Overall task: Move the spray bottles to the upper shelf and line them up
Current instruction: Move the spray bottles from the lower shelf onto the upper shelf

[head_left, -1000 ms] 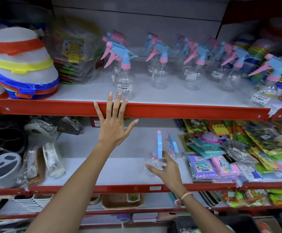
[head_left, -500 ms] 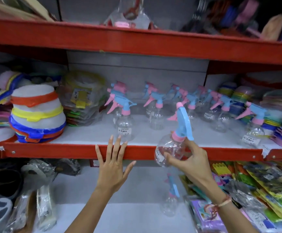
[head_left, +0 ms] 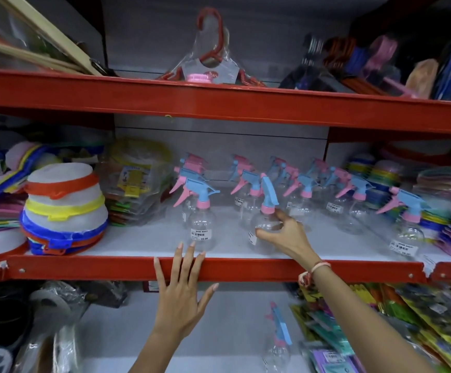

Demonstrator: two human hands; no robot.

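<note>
My right hand [head_left: 286, 234] grips a clear spray bottle [head_left: 264, 224] with a blue and pink trigger head, holding it upright on the white upper shelf [head_left: 138, 249] near its front edge. To its left stands another clear spray bottle [head_left: 201, 227] with a price label. Several more spray bottles [head_left: 303, 195] stand in rows behind and to the right. One spray bottle [head_left: 278, 343] is left on the lower shelf. My left hand [head_left: 180, 294] rests flat, fingers spread, on the red front rail [head_left: 84, 267].
Stacked white lids with coloured rims [head_left: 62, 208] sit at the shelf's left. Plastic-wrapped packs [head_left: 135, 184] lie behind them. Coloured stacks [head_left: 450, 211] crowd the right end. Hangers [head_left: 211, 49] sit on the top shelf. Packaged goods [head_left: 407, 319] fill the lower right.
My right hand lifted the spray bottle from the lower shelf up onto the upper shelf, right of the front bottle. The view tilted upward. My left hand stayed on the rail.
</note>
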